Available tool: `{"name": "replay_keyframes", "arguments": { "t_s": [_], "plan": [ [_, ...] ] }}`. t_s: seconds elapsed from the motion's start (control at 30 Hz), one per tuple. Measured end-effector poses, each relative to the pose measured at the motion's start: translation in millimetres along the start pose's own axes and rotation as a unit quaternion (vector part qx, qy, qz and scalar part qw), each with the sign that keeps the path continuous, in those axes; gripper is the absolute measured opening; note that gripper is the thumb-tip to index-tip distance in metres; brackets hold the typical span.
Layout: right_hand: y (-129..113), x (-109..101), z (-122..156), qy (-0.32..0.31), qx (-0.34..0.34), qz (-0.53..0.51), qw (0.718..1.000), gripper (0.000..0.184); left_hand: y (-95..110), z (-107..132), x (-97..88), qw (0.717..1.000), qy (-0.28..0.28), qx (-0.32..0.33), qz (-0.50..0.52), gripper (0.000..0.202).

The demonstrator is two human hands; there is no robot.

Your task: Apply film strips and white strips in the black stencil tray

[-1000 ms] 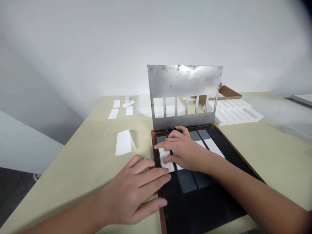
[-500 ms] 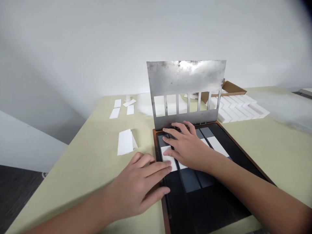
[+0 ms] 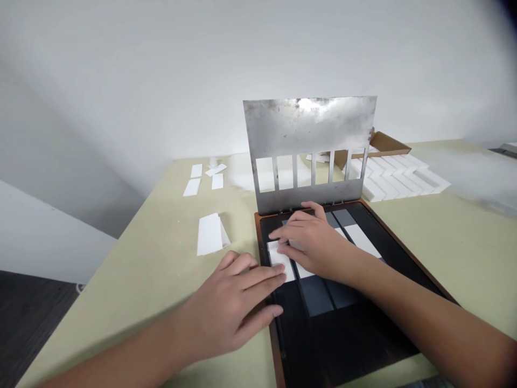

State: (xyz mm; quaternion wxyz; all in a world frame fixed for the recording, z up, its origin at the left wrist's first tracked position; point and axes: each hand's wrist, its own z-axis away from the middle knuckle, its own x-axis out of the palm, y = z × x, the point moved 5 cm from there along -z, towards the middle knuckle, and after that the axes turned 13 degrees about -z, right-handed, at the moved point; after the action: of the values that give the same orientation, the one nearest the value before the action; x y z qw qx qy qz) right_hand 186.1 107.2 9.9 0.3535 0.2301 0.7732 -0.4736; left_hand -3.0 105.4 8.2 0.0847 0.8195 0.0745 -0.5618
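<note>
My left hand (image 3: pixel 230 307) lies with fingers stretched out, two fingertips pressing on the lower right part of a white card (image 3: pixel 278 264) in the left column of a black hinged tray (image 3: pixel 347 345). Just above that card, my right hand (image 3: pixel 313 240) has its thumb and fingers drawn together at the card's upper edge. Something thin and blurred seems to be between them; I cannot make it out. More white cards (image 3: pixel 363 241) lie in the columns to the right, partly hidden by my right hand, with dark grey panels (image 3: pixel 317 295) above and below them.
A metal plate (image 3: pixel 309 126) with rectangular cutouts stands upright at the tray's back edge. White cards (image 3: pixel 210 234) lie left of the tray, with several smaller pieces (image 3: pixel 191 187) farther back. Rows of white blocks (image 3: pixel 404 180) and a cardboard box (image 3: pixel 390 143) are at the back right.
My right fingers have drawn together and shifted back off the upper left column. The grey patch above the left card no longer shows there. My left hand stays on the card.
</note>
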Motion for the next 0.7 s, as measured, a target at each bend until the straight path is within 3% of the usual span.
{"name": "replay_keyframes", "arguments": {
  "t_s": [0.03, 0.13, 0.3, 0.7],
  "plan": [
    [-1.2, 0.0, 0.5, 0.002, -0.014, 0.013, 1.000, 0.008, -0.2, 0.2, 0.1, 1.000, 0.000, 0.001, -0.001, 0.035],
    [-5.9, 0.8, 2.5, -0.008, -0.056, 0.063, 0.996, 0.023, -0.6, 0.7, 0.1, 1.000, 0.005, 0.001, -0.004, 0.035],
    [-13.5, 2.5, 6.8, -0.039, -0.103, 0.136, 0.985, 0.028, -1.4, 3.5, 3.9, 1.000, -0.005, -0.006, 0.002, 0.037],
    [-16.2, 6.0, 9.2, -0.064, -0.119, 0.165, 0.977, 0.027, -10.2, 5.5, 9.0, 0.998, 0.001, -0.051, 0.044, 0.035]
  ]
}}
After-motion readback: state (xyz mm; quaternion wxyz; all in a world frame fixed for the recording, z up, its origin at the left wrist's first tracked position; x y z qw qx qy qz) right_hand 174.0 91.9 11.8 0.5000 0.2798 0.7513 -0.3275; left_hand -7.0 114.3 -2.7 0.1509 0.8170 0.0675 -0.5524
